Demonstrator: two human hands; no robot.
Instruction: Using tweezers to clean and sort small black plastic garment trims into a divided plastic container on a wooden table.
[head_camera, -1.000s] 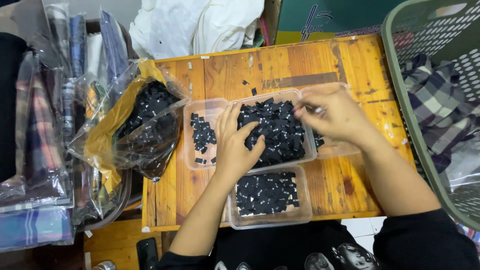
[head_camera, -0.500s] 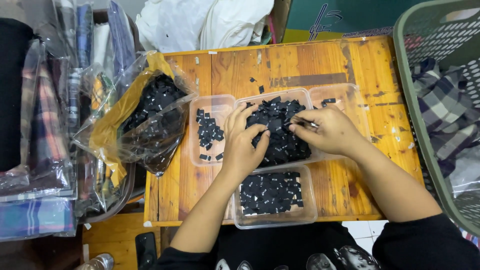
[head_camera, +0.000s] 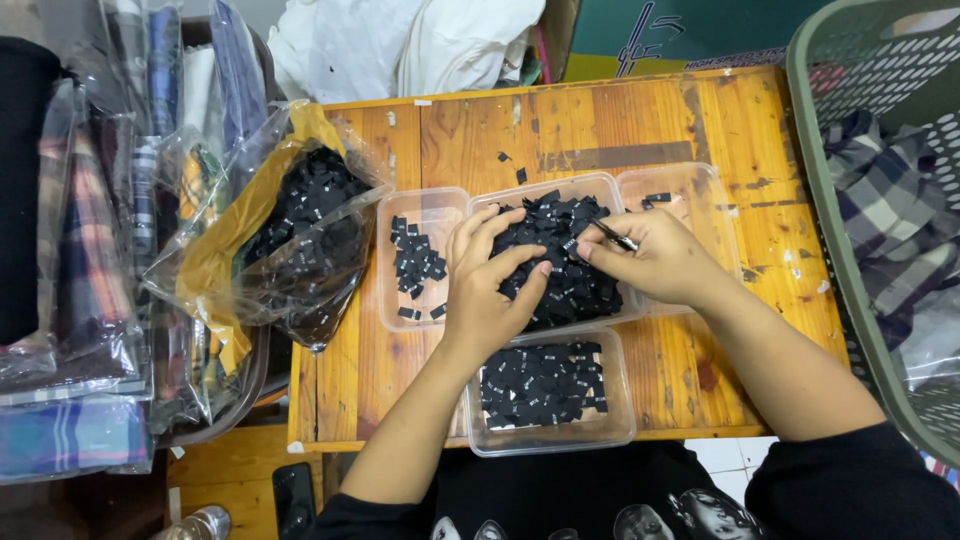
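Resting on the heap of small black fabric labels (head_camera: 570, 270) in the middle clear plastic tray (head_camera: 610, 185) on the wooden counter (head_camera: 620, 120), the left hand (head_camera: 490, 290) lay spread while the right hand (head_camera: 655, 262) pinched slim metal tweezers (head_camera: 615, 236), their long axis pointing up-left toward the labels directly beneath both hands.

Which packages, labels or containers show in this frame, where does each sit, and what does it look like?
Middle tray: clear plastic, heaped with small black labels, both hands on it.
Left tray: clear, few black labels.
Right tray: clear, almost bare.
Near tray: clear, black labels laid flat, at the table's front edge.
Plastic bag: clear with yellow, left table edge, full of black labels.
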